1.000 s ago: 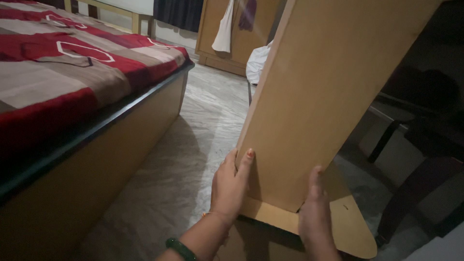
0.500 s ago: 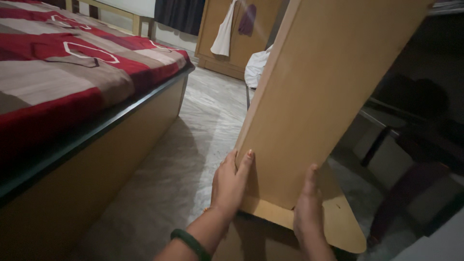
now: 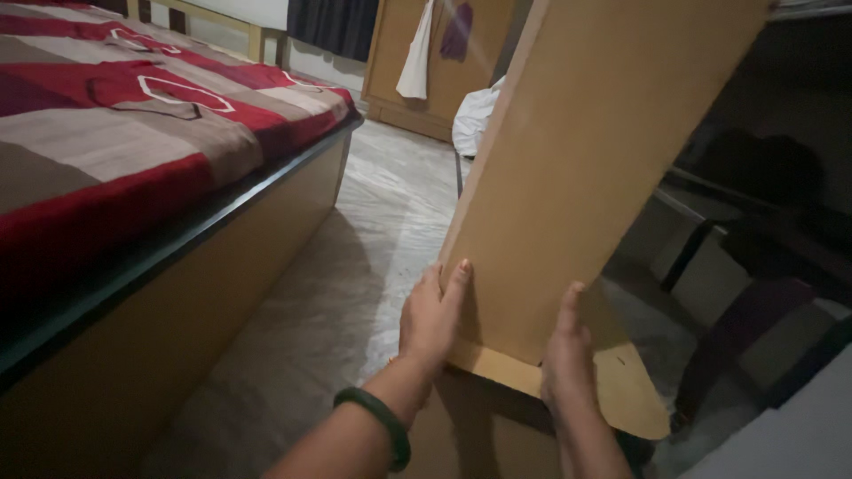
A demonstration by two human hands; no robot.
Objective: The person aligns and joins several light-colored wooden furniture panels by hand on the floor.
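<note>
Wooden board (image 3: pixel 586 177) has barely moved, leaning toward one o'clock; left hand (image 3: pixel 430 319) and right hand (image 3: pixel 566 368) still grip its lower edges, fingers seemingly wrapped.

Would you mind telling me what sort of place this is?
Most likely a bedroom at home: a bed with a red striped cover, a wooden wardrobe with cloth hanging on it, and a stone floor.

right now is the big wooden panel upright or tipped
Tipped: the wooden panel leans rightward, left hand and right hand gripping its lower end.
</note>
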